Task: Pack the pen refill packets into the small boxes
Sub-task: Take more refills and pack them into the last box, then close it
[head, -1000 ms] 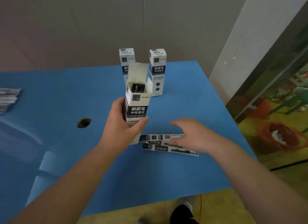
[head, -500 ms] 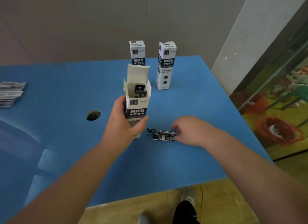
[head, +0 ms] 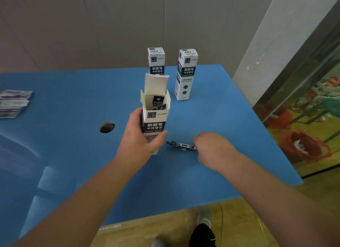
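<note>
Right hand (head: 209, 147) was flat on refill packets (head: 181, 146) 1 s ago; now fingers curled, pinching them; left hand (head: 142, 142) still grips open box (head: 155, 118), 10 o'clock of packets; insertion likely next.

Single head-mounted wide-angle cam looked fwd and down from standing height over the blue table (head: 73, 154), close above both forearms; far wall (head: 110, 26) up top, floor and a shoe (head: 202, 234) at bottom edge.

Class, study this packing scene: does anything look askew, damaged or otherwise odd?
Nothing looks damaged or spilled. The open box, held upright by the left hand, has its flap up for filling. The only oddity is a round hole in the blue table.
</note>
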The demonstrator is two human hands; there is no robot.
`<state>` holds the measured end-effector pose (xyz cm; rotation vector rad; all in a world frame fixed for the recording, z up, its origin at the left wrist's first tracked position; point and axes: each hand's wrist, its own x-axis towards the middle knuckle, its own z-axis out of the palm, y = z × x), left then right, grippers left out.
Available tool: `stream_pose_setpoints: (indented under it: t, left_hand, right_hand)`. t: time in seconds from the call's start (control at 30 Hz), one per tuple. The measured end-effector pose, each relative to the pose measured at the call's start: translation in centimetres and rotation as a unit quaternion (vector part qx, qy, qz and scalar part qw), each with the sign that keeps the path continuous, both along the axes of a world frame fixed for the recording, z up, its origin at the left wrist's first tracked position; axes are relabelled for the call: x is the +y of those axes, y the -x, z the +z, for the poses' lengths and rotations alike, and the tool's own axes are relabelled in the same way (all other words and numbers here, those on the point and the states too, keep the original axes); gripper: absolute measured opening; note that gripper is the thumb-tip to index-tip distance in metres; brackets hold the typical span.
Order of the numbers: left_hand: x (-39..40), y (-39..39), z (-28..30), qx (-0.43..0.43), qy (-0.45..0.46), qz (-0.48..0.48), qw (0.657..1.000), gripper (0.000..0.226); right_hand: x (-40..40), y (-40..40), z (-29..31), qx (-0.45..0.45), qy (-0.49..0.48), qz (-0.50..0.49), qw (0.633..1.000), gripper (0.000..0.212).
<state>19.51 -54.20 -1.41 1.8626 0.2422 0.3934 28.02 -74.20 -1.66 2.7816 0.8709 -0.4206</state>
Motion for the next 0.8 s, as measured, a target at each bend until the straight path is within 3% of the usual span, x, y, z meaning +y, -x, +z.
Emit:
stream_pose_setpoints:
  t: [0.47,0.53,0.6,0.67,0.7,0.8]
  left_hand:
    - [0.0,0.8,0.4,-0.018,0.005,-0.002,1.0,0.059]
    - [0.1,0.8,0.5,-0.022,0.002,-0.002,1.0,0.06]
    - [0.3,0.8,0.5,-0.027,0.0,-0.003,1.0,0.059]
    - [0.5,0.7,0.3,-0.026,-0.001,-0.002,1.0,0.059]
    - [0.6,0.6,0.1,-0.024,0.001,0.001,1.0,0.058]
    - [0.6,0.3,-0.1,-0.02,-0.003,0.012,1.0,0.061]
  right_hand:
    - [0.9,0.7,0.7,-0.03,0.017,-0.024,0.999,0.025]
    - [0.6,0.4,1.1,-0.038,-0.008,-0.026,0.999,0.015]
    - [0.1,-0.2,2.1,-0.035,-0.095,-0.058,0.993,0.011]
    - [-0.4,-0.6,3.7,0.015,-0.231,-0.136,0.963,0.014]
    - [-0.6,-0.6,4.6,0.052,-0.309,-0.185,0.931,0.012]
    - [-0.9,-0.2,6.9,0.205,-0.521,-0.298,0.773,0.004]
